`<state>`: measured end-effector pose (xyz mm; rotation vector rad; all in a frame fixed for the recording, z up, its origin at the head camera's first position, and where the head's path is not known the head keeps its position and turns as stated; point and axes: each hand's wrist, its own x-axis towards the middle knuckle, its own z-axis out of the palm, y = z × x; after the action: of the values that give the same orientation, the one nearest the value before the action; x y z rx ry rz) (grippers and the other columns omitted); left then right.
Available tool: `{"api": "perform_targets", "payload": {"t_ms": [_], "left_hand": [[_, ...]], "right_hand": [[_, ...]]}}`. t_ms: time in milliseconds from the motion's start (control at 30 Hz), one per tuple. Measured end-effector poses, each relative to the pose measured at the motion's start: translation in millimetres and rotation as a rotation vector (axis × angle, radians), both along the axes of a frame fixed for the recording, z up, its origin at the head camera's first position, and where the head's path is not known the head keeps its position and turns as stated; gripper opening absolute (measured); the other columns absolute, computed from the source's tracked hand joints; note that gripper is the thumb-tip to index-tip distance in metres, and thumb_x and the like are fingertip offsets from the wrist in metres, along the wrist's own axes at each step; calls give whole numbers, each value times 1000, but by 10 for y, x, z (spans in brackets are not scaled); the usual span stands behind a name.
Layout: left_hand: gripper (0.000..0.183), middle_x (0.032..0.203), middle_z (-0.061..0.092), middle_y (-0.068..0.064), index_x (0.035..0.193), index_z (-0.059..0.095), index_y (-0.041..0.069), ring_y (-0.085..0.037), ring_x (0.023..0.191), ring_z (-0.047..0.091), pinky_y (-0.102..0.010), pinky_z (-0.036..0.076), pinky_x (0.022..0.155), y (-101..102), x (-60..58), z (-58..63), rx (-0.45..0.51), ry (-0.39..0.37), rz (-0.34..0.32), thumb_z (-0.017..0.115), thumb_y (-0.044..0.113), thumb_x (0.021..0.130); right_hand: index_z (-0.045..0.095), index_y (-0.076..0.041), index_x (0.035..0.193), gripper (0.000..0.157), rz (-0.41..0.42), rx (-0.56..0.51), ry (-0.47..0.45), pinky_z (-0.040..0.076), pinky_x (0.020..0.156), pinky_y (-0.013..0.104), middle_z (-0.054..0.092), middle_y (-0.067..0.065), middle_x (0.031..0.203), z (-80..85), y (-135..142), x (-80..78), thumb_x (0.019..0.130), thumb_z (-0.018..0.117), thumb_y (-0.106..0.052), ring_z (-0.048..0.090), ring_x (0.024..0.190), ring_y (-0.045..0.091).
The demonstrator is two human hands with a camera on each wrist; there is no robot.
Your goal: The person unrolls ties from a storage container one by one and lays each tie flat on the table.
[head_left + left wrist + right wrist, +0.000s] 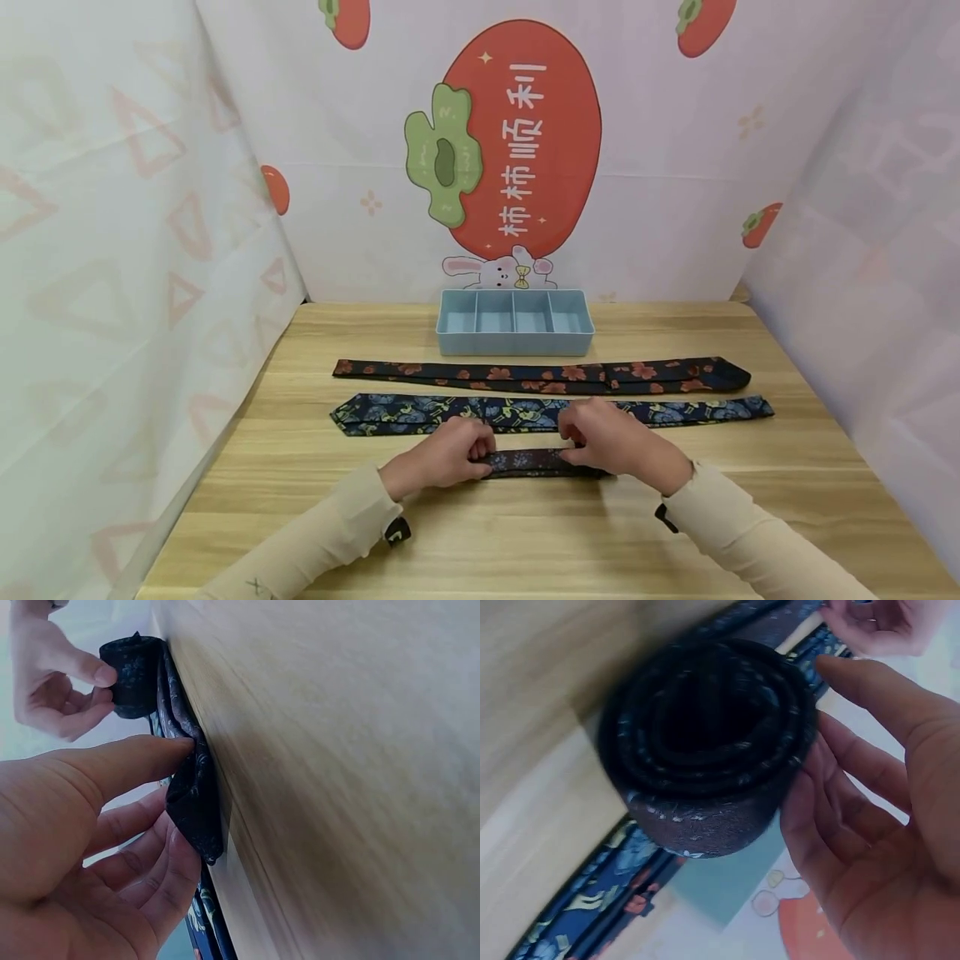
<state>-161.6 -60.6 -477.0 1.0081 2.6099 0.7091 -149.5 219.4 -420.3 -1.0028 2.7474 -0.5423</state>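
Observation:
A dark necktie [525, 462] with small pale flowers lies nearest the person, partly rolled up. Its rolled end forms a thick coil [705, 817], which my right hand [611, 437] holds between thumb and fingers. The coil stands on its side, its spiral facing the right wrist camera. At the other end, my left hand [450, 454] pinches the pointed tip [196, 814] between thumb and fingers. A flat stretch of the tie runs between the hands. In the head view, my right hand hides most of the coil.
Just beyond the hands lies a blue necktie [442, 408] with yellow-green figures. Behind it stretches a black necktie [480, 379] with orange-red flowers. A light blue tray [513, 343] with several compartments stands at the table's back, before a printed cloth [660, 150].

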Motion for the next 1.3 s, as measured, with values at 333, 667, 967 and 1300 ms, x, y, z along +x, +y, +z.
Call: {"api": "perform_targets", "payload": {"t_ms": [333,667,967,1300], "left_hand": [[15,84,62,7,96,69,17,-2,74,55,-16,49,68,-78,-3,-31,16,19,5,75,24,84],[15,85,62,6,97,69,16,-3,74,56,-17,49,67,-221,3,-37,26,-5,14,75,22,85],[15,84,60,8,96,68,18,0,72,52,-17,48,67,-310,-6,-18,5,1,26,75,23,84],[15,86,61,6,97,68,16,0,73,53,-17,49,67,-312,12,27,-2,-14,18,75,23,85]], "right_hand": [[64,-18,81,16,-109,50,45,37,54,20,56,-4,73,-41,258,40,79,80,-23,41,59,3],[62,-19,80,17,-170,53,-1,41,53,19,55,-11,70,66,611,70,79,79,-22,45,58,-2],[62,-19,81,15,-143,25,-33,43,54,19,56,-11,70,93,724,42,82,76,-22,48,59,-3],[65,-17,86,14,-75,50,11,41,55,19,56,-7,76,44,400,-10,82,77,-21,45,62,-1]]}}
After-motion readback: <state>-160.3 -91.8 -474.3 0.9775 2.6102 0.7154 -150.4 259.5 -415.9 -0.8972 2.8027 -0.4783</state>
